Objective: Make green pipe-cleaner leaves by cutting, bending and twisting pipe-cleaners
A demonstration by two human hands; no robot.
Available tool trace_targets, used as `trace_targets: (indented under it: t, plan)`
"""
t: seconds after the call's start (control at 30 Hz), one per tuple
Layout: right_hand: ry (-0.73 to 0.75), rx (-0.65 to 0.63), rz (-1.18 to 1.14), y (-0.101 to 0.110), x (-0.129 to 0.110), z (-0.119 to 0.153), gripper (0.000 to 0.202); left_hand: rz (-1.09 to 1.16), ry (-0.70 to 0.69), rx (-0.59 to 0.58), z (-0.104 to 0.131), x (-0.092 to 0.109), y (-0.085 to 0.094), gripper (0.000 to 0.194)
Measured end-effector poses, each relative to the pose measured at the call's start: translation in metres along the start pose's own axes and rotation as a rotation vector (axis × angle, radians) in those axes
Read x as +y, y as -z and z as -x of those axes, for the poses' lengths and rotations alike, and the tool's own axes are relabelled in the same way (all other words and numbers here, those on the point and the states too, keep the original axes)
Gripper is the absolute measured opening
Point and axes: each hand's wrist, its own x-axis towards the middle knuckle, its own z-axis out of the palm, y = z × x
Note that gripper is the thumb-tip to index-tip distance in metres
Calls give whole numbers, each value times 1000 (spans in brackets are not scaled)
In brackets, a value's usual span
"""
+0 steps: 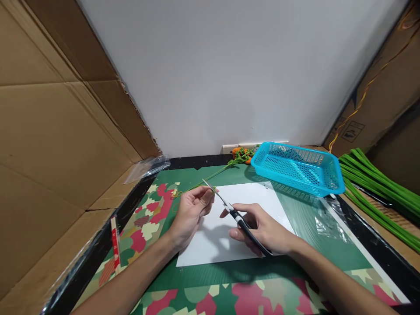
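My right hand (259,229) holds a pair of scissors (244,225) with black handles, fingers in and around the loops. The blades point up and to the left, their tips by my left fingertips. My left hand (197,205) is closed in a pinch on a small green piece (214,190), mostly hidden by the fingers and touching or very near the blades. Beside that hand, a loose yellow-green strand (177,194) curls on the mat. Both hands are above a white sheet of paper (226,245).
Behind the paper lies a stem with orange flowers (241,153), against a blue perforated basket (297,168). Long green stems (377,183) are bundled at right. Clear plastic (333,223) and a red-and-white paper strip (115,240) lie on the patterned mat (197,302). Cardboard walls (65,144) flank the table.
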Motion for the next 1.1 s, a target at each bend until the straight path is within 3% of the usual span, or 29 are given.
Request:
trace_targets:
  t: [0.17,0.3,0.53,0.73,0.8,0.9,1.0,1.1]
  plan:
    - [159,112,382,14,-10,8,37,139,97,-107,3,0,0,30]
    - [212,194,642,24,-8,12,44,182,101,-115,8,0,-2,34]
    - [446,380,891,30,9,10,52,221,156,-195,12,2,1,38]
    - [550,470,975,31,8,16,61,303,212,-207,11,-1,3,34]
    - [542,549,990,32,6,16,60,332,226,-215,11,0,2,32]
    - [409,634,1053,35,7,13,55,340,259,-239,12,3,1,22]
    - [293,654,1095,40,10,9,53,288,303,-248,14,5,-1,20]
    - [269,682,1094,46,12,8,49,226,325,-259,15,5,-3,23]
